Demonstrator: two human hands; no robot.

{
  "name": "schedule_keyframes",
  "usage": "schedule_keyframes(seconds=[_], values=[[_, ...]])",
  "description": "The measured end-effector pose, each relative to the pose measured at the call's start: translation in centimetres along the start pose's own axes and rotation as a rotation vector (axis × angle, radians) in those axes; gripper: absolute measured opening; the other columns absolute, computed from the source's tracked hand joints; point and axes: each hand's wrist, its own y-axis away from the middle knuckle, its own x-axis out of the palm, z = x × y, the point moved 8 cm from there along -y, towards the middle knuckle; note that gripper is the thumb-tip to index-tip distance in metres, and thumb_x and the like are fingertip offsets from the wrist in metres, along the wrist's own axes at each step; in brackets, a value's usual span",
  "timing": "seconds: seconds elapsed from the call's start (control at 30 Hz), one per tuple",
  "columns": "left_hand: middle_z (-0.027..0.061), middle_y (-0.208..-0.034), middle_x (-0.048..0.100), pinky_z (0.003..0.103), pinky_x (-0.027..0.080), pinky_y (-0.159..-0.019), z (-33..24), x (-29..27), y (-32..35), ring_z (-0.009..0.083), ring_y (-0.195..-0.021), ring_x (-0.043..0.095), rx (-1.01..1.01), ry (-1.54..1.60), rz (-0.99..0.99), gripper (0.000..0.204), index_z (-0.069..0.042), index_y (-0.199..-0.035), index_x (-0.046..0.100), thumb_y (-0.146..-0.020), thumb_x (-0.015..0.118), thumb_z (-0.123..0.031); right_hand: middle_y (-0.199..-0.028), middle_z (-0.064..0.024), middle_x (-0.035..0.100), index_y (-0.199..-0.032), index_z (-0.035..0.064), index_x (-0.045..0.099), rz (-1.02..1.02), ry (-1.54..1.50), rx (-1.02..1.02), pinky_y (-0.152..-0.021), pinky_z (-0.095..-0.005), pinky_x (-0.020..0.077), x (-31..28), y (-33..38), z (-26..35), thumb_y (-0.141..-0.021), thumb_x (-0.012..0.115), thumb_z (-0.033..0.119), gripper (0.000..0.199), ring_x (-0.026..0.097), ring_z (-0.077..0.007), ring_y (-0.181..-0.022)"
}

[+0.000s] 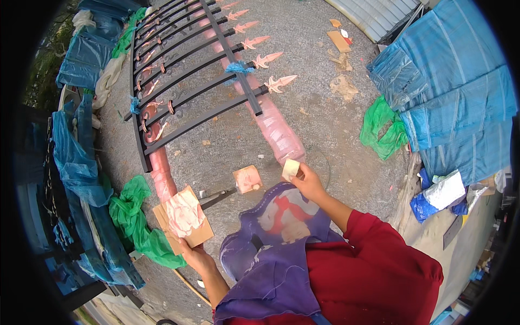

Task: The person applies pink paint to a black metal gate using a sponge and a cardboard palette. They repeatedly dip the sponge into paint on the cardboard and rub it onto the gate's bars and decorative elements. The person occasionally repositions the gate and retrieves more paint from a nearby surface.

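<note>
My left hand (pixel 199 259) grips a piece of brown cardboard (pixel 201 234) from below, its thumb at the near edge. Pinkish-white putty (pixel 184 210) is smeared over the cardboard's top. Pinched in the fingers of my right hand (pixel 307 183) is a small pale-yellow square spreader (pixel 291 169). Ahead lies a black metal fence panel (pixel 208 112) with pinkish spear-shaped tips (pixel 280 83) along its right side. Two supports wrapped in pink film, the right one (pixel 279 132) and the left one (pixel 161 173), carry the panel. Neither hand touches the panel.
Between my hands, a pink-smeared square (pixel 248 179) lies on the gravel beside a dark flat strip (pixel 216 198). Green plastic (pixel 135 222) bunches at the left, more green plastic (pixel 383 129) at the right. Blue sheeting (pixel 444 81) covers things on the right; cardboard scraps (pixel 339 41) lie far off.
</note>
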Motion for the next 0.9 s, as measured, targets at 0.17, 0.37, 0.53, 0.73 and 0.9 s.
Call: schedule_keyframes(seconds=[0.17, 0.37, 0.53, 0.73, 0.9], values=[[0.0118, -0.125, 0.054, 0.037, 0.052, -0.083, 2.7, 7.6, 2.1, 0.0218, -0.107, 0.059, -0.008, -0.105, 0.036, 0.049, -0.001, -0.134, 0.04, -0.097, 0.048, -0.031, -0.089, -0.0095, 0.061, -0.101, -0.0006, 0.058, -0.037, 0.01, 0.041, -0.07, -0.0314, 0.0469, -9.3, -0.9, -2.3, -0.08, 0.065, 0.011, 0.025, 0.059, -0.0189, -0.08], [0.0104, -0.118, 0.058, 0.036, 0.052, -0.079, 10.2, 28.0, 5.2, 0.0195, -0.099, 0.061, -0.083, -0.169, 0.262, 0.045, -0.002, -0.131, 0.045, -0.097, 0.047, -0.031, -0.094, -0.0067, 0.063, -0.113, 0.0017, 0.055, -0.167, 0.059, 0.165, -0.072, -0.0264, 0.047, -28.7, -3.5, -10.0, -0.082, 0.063, 0.005, 0.032, 0.059, -0.0127, -0.082], [0.0098, -0.107, 0.062, 0.032, 0.05, -0.079, 16.9, 44.0, 12.6, 0.0176, -0.09, 0.062, -0.116, -0.096, 0.247, 0.043, 0.002, -0.123, 0.052, -0.096, 0.05, -0.031, -0.096, -0.0053, 0.062, -0.121, 0.0008, 0.051, -0.192, 0.042, 0.125, -0.073, -0.027, 0.0467, -45.1, -9.3, -11.4, -0.084, 0.061, 0.006, 0.039, 0.058, -0.0131, -0.083], [0.0065, -0.099, 0.064, 0.032, 0.05, -0.077, 18.3, 57.5, 15.8, 0.0165, -0.088, 0.063, -0.28, -0.128, 0.377, 0.039, -0.001, -0.118, 0.055, -0.095, 0.053, -0.033, -0.099, 0.0006, 0.061, -0.124, 0.006, 0.051, -0.413, -0.031, 0.063, -0.057, -0.0208, 0.0376, -60.8, -18.6, -9.2, -0.089, 0.059, 0.012, 0.037, 0.055, -0.0078, -0.078], [0.0076, -0.101, 0.065, 0.032, 0.052, -0.075, 18.8, 60.6, 11.7, 0.0169, -0.087, 0.064, -0.209, -0.071, 0.269, 0.04, 0.0, -0.117, 0.055, -0.095, 0.052, -0.033, -0.102, 0.0009, 0.061, -0.123, 0.008, 0.051, -0.377, -0.159, 0.109, -0.056, -0.0207, 0.039, -57.0, -28.7, -5.7, -0.09, 0.058, 0.014, 0.034, 0.056, -0.0072, -0.08]])
